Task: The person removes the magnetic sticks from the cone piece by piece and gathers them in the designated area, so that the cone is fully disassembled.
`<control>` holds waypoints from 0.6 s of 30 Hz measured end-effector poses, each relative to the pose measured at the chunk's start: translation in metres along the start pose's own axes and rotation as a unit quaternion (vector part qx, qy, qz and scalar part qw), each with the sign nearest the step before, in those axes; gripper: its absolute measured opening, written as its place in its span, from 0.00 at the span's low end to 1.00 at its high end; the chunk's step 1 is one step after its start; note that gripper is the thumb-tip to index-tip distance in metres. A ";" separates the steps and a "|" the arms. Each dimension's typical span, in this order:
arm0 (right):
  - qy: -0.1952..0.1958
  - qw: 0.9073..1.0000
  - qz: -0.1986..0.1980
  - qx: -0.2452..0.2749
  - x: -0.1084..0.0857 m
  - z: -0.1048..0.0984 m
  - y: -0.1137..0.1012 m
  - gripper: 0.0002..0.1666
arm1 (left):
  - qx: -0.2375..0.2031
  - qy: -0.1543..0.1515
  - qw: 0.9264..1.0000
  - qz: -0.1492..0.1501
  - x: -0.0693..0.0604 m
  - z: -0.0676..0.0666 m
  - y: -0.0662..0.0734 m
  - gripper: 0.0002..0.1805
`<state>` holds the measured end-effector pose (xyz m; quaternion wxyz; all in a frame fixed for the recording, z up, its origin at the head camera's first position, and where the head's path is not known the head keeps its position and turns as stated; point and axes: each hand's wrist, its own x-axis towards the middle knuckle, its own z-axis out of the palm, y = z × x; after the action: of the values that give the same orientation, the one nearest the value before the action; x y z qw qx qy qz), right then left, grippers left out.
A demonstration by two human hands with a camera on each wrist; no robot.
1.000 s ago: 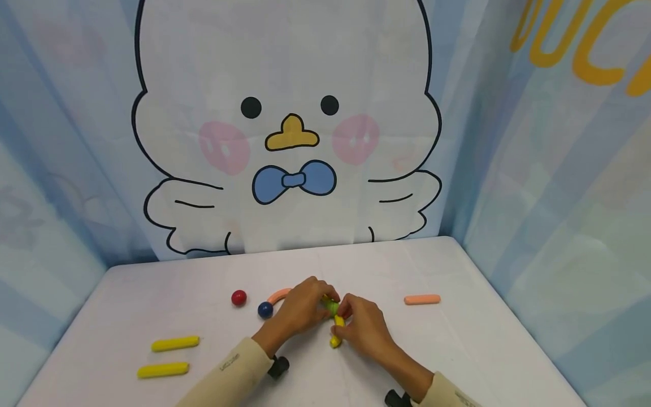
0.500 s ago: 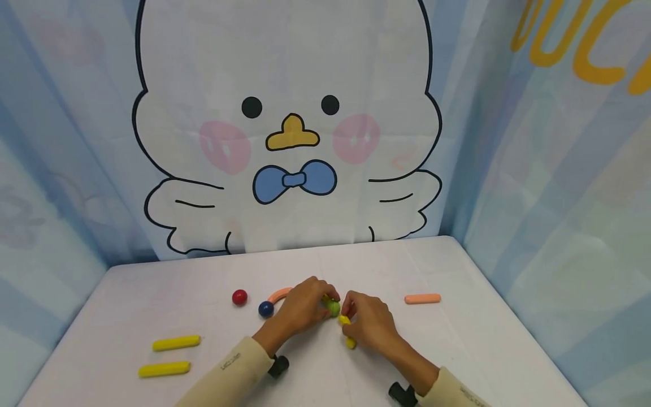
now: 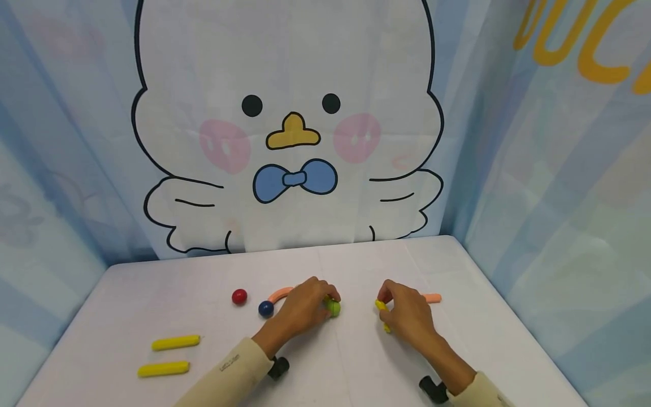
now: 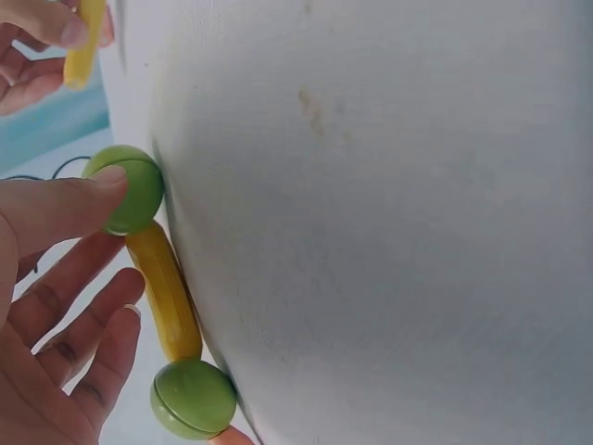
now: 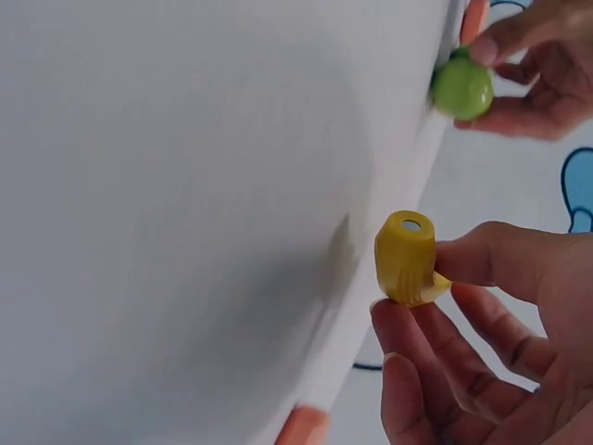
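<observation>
Pinching a green ball [image 4: 141, 192]: left hand [image 3: 305, 305], thumb on one side, remaining fingers loosely spread; ball at centre of the white table [image 3: 127, 305].

Attached row, left wrist view: yellow bar [image 4: 165, 292] touching that ball, then second green ball [image 4: 193, 399], with an orange end against it.

Right hand [image 3: 411, 314]: yellow piece [image 5: 406, 258] held narrowly between thumb and fingertips, above the table, well apart from the left hand; grey disc in its near end.

Orange arc [image 3: 278, 295]: partly hidden behind left hand, visible end touching blue ball [image 3: 265, 308].

Red ball [image 3: 239, 297]: just left of blue.

Yellow sticks [image 3: 176, 342], two: near left edge, roughly parallel, apart.

Orange stick [image 3: 433, 298]: beyond right hand, partly covered by it.

Backdrop [image 3: 285, 56]: cartoon bird, blue bow tie.
</observation>
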<state>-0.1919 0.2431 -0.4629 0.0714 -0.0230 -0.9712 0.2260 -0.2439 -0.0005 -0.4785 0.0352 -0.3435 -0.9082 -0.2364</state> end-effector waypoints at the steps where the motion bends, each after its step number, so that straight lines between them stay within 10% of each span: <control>1: 0.003 1.000 0.002 -0.001 0.000 -0.002 0.004 0.16 | 0.000 0.001 1.000 0.001 0.000 0.000 0.000 0.16; 18: 0.005 0.999 0.015 -0.036 -0.003 -0.012 0.041 0.15 | 0.032 -0.009 0.999 -0.032 0.002 -0.002 0.002 0.18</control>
<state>-0.1865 0.2852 -0.4706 0.0724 -0.0409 -0.9779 0.1917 -0.2441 0.0006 -0.4753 0.0303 -0.3147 -0.9263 -0.2049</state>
